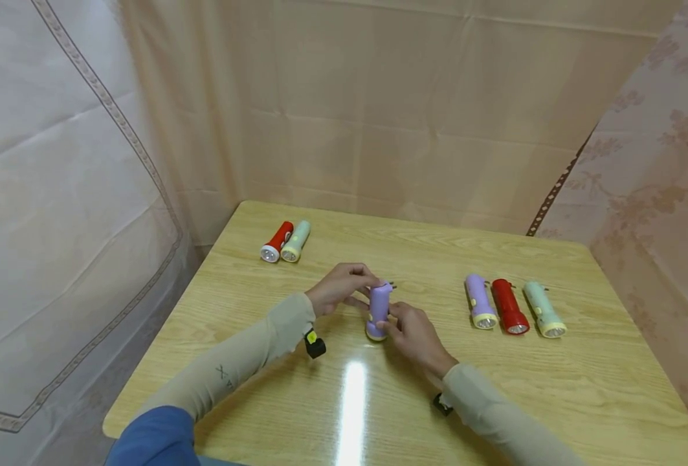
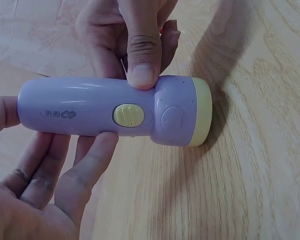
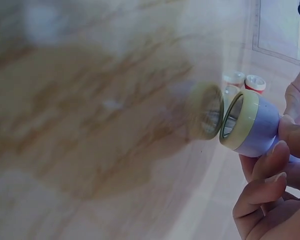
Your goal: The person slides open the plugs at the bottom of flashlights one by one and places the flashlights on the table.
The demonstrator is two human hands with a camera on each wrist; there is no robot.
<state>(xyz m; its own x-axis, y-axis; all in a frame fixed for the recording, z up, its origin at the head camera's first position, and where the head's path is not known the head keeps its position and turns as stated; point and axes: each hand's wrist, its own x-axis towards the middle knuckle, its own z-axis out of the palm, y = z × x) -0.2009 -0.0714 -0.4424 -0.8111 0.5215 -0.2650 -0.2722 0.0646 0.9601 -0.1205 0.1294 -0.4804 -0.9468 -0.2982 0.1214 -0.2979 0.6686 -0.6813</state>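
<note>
Both hands hold a purple flashlight (image 1: 378, 309) just above the middle of the wooden table (image 1: 262, 401), its yellow-rimmed lens end pointing toward me. My left hand (image 1: 349, 285) grips the tail end; in the left wrist view its fingers (image 2: 75, 170) cradle the purple flashlight (image 2: 105, 107) from below. My right hand (image 1: 404, 323) holds the head end, its thumb (image 2: 142, 60) pressing the body just above the yellow slide switch (image 2: 128, 115). In the right wrist view the lens rim (image 3: 242, 120) hovers close over the glossy tabletop, with its reflection beside it.
A red flashlight (image 1: 276, 242) and a pale green one (image 1: 295, 241) lie together at the far left. A purple (image 1: 480, 301), a red (image 1: 509, 307) and a green flashlight (image 1: 544, 309) lie in a row on the right. Curtains enclose the table on three sides.
</note>
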